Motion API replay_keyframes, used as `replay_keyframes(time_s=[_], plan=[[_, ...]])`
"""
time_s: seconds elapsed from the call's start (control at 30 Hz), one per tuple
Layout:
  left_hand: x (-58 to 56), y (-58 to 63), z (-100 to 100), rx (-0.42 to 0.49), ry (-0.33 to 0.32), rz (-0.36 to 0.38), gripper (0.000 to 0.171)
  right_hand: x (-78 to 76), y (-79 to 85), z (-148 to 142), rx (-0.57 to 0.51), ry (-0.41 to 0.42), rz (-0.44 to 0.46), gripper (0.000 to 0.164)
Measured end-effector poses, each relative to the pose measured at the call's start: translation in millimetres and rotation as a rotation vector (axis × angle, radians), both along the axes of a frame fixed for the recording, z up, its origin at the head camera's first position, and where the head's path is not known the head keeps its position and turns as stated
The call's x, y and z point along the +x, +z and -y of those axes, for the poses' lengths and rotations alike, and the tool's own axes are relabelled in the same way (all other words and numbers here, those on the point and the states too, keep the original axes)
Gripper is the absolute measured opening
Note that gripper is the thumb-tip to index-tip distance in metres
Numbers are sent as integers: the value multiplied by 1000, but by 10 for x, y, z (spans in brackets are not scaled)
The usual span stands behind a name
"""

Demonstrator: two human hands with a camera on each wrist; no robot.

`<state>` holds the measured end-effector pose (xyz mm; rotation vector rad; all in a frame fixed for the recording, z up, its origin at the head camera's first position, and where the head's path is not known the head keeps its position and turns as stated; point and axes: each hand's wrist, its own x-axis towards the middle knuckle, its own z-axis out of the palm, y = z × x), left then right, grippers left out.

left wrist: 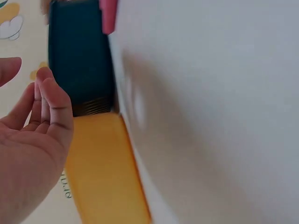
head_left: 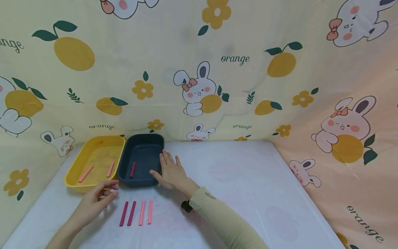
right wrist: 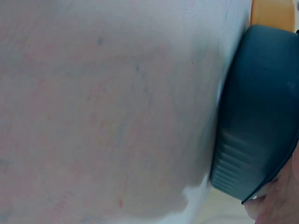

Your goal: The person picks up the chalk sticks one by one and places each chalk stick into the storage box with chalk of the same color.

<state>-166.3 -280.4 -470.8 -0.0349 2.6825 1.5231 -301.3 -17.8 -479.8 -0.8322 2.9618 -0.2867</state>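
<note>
My left hand (head_left: 96,199) hovers at the front right corner of the yellow tray (head_left: 76,189), fingers loosely bent. In the left wrist view, nothing shows between those fingers. Two light pink chalk-like sticks (head_left: 86,173) lie inside the yellow tray. Beside it, touching, stands a dark blue tray (head_left: 141,183) holding one dark magenta stick (head_left: 132,169). My right hand (head_left: 174,174) lies along this tray's right wall with fingers extended, its thumb at the rim. On the table before the trays lie two dark magenta sticks (head_left: 123,213) and two light pink sticks (head_left: 141,213), side by side.
A white table surface (head_left: 236,193) stretches to the right of the trays. Behind it hangs a cream curtain (head_left: 161,52) printed with rabbits and oranges, close to the trays' back edges. The right sleeve (head_left: 224,218) crosses the table's front.
</note>
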Motion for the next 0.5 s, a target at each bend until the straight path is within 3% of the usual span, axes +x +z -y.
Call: replay_keyframes(time_s=[0.23,0.5], plan=[[37,-133,-35,-39,-63,47,47,4,-6,4,10,1,5,88],[-18,-184,-114,-111,-98,111,46,-4,-1,6,18,-8,7,88]])
